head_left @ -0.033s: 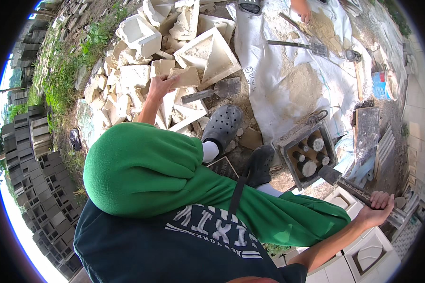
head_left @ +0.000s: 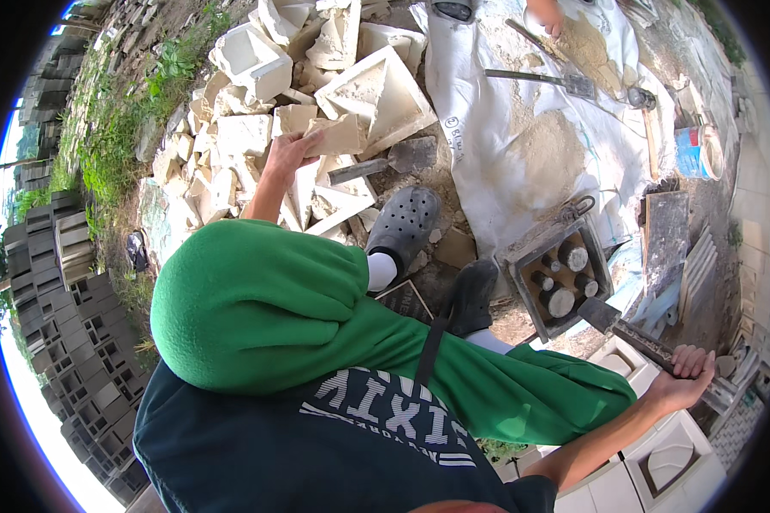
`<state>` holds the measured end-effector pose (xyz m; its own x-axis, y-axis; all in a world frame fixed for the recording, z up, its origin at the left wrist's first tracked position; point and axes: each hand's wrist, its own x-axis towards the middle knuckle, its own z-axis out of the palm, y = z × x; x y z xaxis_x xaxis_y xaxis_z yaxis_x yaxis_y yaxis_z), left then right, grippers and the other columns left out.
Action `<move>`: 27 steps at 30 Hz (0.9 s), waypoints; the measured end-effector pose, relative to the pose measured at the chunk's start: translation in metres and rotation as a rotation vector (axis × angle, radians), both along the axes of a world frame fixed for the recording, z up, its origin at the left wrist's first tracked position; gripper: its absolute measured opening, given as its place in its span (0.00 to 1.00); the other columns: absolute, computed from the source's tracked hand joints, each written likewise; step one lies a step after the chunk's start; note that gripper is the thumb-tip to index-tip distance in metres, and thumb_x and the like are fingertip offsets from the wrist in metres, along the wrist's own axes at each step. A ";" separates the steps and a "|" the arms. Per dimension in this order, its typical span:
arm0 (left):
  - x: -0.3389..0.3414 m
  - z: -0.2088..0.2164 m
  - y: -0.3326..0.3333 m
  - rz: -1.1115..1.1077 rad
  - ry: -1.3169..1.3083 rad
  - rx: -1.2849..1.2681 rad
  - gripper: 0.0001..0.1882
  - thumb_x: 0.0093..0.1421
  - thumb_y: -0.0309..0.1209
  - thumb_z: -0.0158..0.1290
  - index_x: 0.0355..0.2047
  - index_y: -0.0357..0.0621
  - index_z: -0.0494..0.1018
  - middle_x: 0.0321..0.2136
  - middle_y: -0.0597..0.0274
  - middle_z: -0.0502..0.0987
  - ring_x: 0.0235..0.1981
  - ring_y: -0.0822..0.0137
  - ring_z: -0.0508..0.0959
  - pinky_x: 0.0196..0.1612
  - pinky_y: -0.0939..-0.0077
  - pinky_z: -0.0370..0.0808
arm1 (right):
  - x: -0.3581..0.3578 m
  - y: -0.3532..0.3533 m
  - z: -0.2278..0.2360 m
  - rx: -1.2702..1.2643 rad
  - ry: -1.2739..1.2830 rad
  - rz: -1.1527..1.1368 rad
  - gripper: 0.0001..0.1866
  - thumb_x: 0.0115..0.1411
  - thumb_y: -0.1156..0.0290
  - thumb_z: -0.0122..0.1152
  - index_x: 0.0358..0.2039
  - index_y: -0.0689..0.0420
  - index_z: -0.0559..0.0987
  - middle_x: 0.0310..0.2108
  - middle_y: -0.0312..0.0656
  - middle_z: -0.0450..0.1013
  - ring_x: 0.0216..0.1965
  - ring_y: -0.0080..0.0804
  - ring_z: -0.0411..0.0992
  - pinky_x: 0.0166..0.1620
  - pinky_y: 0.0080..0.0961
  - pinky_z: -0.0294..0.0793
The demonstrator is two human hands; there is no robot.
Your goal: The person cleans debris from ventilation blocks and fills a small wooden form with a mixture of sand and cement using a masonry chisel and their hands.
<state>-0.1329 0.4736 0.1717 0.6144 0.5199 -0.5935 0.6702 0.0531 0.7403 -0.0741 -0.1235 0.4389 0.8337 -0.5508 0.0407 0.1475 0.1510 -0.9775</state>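
Note:
My left hand (head_left: 291, 154) grips a flat, cream-coloured broken slab (head_left: 335, 135) by its edge, just above a heap of similar broken pieces (head_left: 244, 134). A square block with a sunken hollow (head_left: 376, 101) leans right beside that slab. In my right hand (head_left: 691, 366), out to the right, is the handle of a hammer (head_left: 646, 342); its dark head (head_left: 600, 315) hangs near a metal box mould (head_left: 526, 299) with several round cylinders inside. A short flat-bladed trowel (head_left: 412, 155) lies between the heap and my grey clog.
A white sheet (head_left: 479, 171) bears piles of sandy powder (head_left: 547, 158) and a long-handled shovel (head_left: 577, 86). Another person's hand (head_left: 544, 15) is at the top. A blue-and-white bucket (head_left: 698, 153) stands at right, with pale moulded blocks (head_left: 672, 462) below. Grey hollow blocks (head_left: 77, 342) line the left.
My left hand has turned the broken slab up slightly, so more of its flat face shows. My right hand and the hammer have hardly moved.

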 end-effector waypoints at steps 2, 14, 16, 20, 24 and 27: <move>-0.002 0.016 -0.010 0.222 -0.319 -0.332 0.23 0.56 0.41 0.59 0.43 0.33 0.74 0.35 0.57 0.78 0.31 0.70 0.79 0.35 0.74 0.79 | -0.002 -0.005 0.002 -0.001 -0.012 -0.001 0.20 0.62 0.71 0.45 0.15 0.49 0.52 0.13 0.30 0.44 0.16 0.19 0.42 0.24 0.22 0.48; -0.015 0.024 0.034 0.185 -0.178 0.127 0.28 0.53 0.43 0.61 0.42 0.26 0.73 0.28 0.56 0.77 0.28 0.71 0.77 0.34 0.81 0.77 | -0.001 -0.008 0.001 0.023 -0.009 0.029 0.20 0.62 0.71 0.44 0.15 0.48 0.52 0.14 0.29 0.44 0.16 0.19 0.42 0.26 0.21 0.49; -0.014 0.028 0.042 0.170 -0.112 0.386 0.27 0.52 0.42 0.61 0.40 0.27 0.73 0.27 0.58 0.77 0.28 0.73 0.77 0.30 0.83 0.75 | -0.003 -0.007 0.003 0.003 0.011 0.018 0.20 0.62 0.71 0.45 0.15 0.48 0.52 0.14 0.29 0.44 0.16 0.19 0.43 0.26 0.21 0.49; -0.039 0.018 0.067 0.020 0.069 0.517 0.26 0.51 0.42 0.61 0.42 0.32 0.74 0.28 0.58 0.79 0.30 0.71 0.78 0.33 0.78 0.75 | -0.002 -0.015 -0.001 0.004 0.020 0.035 0.20 0.62 0.71 0.45 0.15 0.48 0.52 0.14 0.30 0.45 0.16 0.19 0.43 0.26 0.22 0.50; -0.065 0.010 0.089 -0.013 0.245 0.933 0.24 0.52 0.39 0.56 0.48 0.43 0.72 0.39 0.59 0.79 0.40 0.62 0.79 0.46 0.68 0.72 | -0.001 -0.012 -0.002 -0.003 -0.003 0.025 0.21 0.63 0.71 0.46 0.15 0.49 0.52 0.14 0.30 0.45 0.16 0.19 0.42 0.25 0.21 0.49; -0.070 0.012 0.123 0.133 0.290 0.972 0.25 0.53 0.40 0.56 0.51 0.44 0.70 0.44 0.57 0.77 0.45 0.62 0.77 0.48 0.68 0.71 | 0.002 -0.007 -0.005 0.000 -0.005 0.036 0.21 0.63 0.71 0.46 0.15 0.49 0.52 0.14 0.30 0.45 0.16 0.19 0.43 0.25 0.21 0.49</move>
<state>-0.2030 0.5961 0.1836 0.4167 0.9090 0.0045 0.8629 -0.3970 0.3128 -0.0725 -0.1304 0.4339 0.8528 -0.5202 0.0450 0.1470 0.1565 -0.9767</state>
